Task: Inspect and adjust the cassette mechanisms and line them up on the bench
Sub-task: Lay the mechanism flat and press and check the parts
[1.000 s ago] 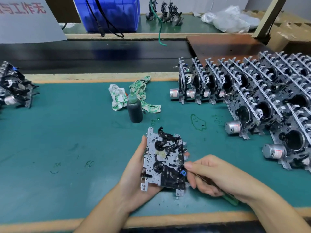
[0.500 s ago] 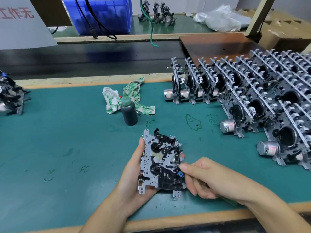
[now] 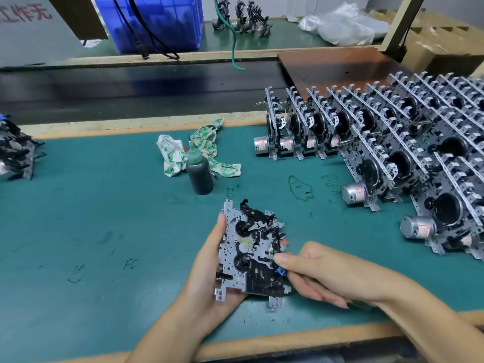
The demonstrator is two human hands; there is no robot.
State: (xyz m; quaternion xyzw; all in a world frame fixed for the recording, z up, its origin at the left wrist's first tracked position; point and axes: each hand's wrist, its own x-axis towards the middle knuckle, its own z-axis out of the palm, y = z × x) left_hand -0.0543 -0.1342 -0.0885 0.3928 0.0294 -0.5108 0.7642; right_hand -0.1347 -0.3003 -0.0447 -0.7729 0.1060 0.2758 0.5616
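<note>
- Mechanism point(image 3: 250, 254) in hand: one cassette mechanism sits above the green counter point(image 3: 104, 218), near its front edge, face up toward the camera, long axis running away from the person and tipped slightly left at the far end

- Left hand point(image 3: 209, 273) cradles it from below and from the left side, thumb lying along the left edge of the metal plate, fingertips just showing past the right edge; this hand is closed around the mechanism and carries its weight

- Right hand point(image 3: 324, 276) comes in from the right, forefinger tip touching the right edge of the mechanism just above a small blue part point(image 3: 280, 271); the other fingers are curled around a slim green-handled tool point(image 3: 362, 305), only partly visible, so the hand is clenched on that tool rather than on the mechanism

- Finished rows point(image 3: 379, 142) of mechanisms stand on edge well to the right and farther back, motors toward the person; the right hand is the nearer one to them, so placing would likely mean carrying the piece rightward and away, then turning it up on edge to match

- Judgement: the adjusting step looks in progress, with the piece not yet lined up

- Dark bottle point(image 3: 200, 174) and a rag point(image 3: 183, 153) lie beyond the hands, apart from the work
</note>
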